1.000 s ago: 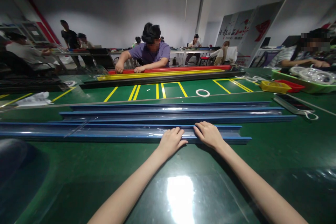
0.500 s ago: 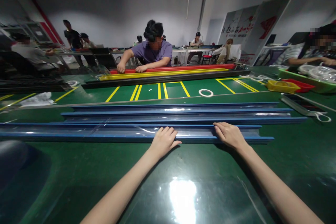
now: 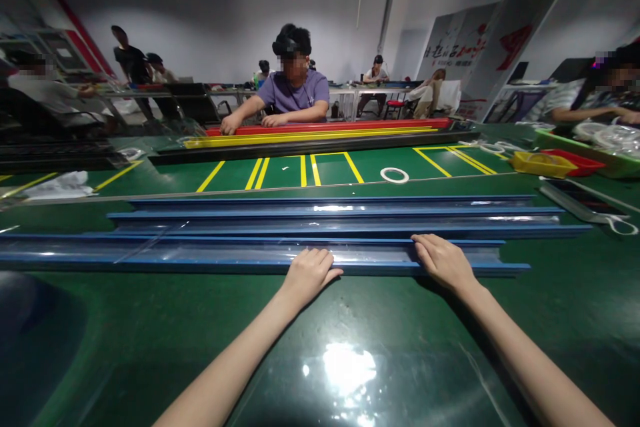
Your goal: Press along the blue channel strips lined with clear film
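Observation:
A long blue channel profile [image 3: 370, 268], its hollow side covered with shiny clear plastic, lies across the green table in front of me. My left hand [image 3: 311, 273] grips its near edge around the middle, fingers curled over the rim and thumb pointing right. Farther right, my right hand [image 3: 445, 261] is bent over the same profile close to its right end, fingertips at the far rim. The undersides of both hands' fingers are hidden. Just behind lie more blue profiles [image 3: 350, 212], parallel to the first.
Across the table [image 3: 280, 320], a co-worker [image 3: 300, 90] handles red [image 3: 350, 125], yellow and black strips. A white ring [image 3: 395, 175] lies between us. At the right are a phone-like device [image 3: 583, 199], a yellow tray [image 3: 543, 165] and a green bin [image 3: 607, 163]. White crumpled plastic [image 3: 60, 185] lies left.
Both hands keep their places on the near profile. A slanting crease or reflection on its clear plastic now shows farther left. The co-worker's head has risen, and my view has shifted slightly.

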Available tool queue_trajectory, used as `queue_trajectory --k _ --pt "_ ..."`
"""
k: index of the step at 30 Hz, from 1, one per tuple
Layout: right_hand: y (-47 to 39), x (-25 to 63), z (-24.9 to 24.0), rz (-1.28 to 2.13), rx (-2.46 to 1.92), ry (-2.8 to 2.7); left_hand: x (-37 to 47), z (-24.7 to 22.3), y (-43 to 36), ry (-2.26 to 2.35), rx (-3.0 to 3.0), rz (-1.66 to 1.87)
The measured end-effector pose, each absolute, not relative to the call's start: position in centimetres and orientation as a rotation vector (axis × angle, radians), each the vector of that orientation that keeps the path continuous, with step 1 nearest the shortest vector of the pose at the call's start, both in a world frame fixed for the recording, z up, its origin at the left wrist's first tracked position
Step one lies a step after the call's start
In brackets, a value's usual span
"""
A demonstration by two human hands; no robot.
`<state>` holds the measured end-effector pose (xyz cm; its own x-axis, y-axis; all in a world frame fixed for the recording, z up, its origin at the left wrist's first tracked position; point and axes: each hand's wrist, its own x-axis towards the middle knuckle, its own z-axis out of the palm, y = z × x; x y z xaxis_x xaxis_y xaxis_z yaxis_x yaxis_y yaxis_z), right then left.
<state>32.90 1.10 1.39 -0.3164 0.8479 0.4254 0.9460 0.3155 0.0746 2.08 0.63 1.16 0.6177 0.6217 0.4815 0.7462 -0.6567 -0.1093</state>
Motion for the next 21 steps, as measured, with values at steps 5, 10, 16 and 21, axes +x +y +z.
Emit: queue_trajectory --k 5,10,16,21 --pt "1.1 33.0 1.2 -0.455 -1.608 -2.258 2.0 1.2 0.9 -1.146 -2.596 -0.562" --pt "1.1 33.1 1.2 -0.442 -1.616 -2.244 2.0 1.6 1.0 -1.223 -2.656 -0.53" --pt "1.2 33.1 1.1 -0.43 -1.622 -2.268 2.0 2.1 1.0 -1.308 -2.691 -0.493" --pt "1.1 32.8 1.5 -0.397 -1.63 -2.277 2.1 1.4 0.8 -1.234 -2.594 -0.53"
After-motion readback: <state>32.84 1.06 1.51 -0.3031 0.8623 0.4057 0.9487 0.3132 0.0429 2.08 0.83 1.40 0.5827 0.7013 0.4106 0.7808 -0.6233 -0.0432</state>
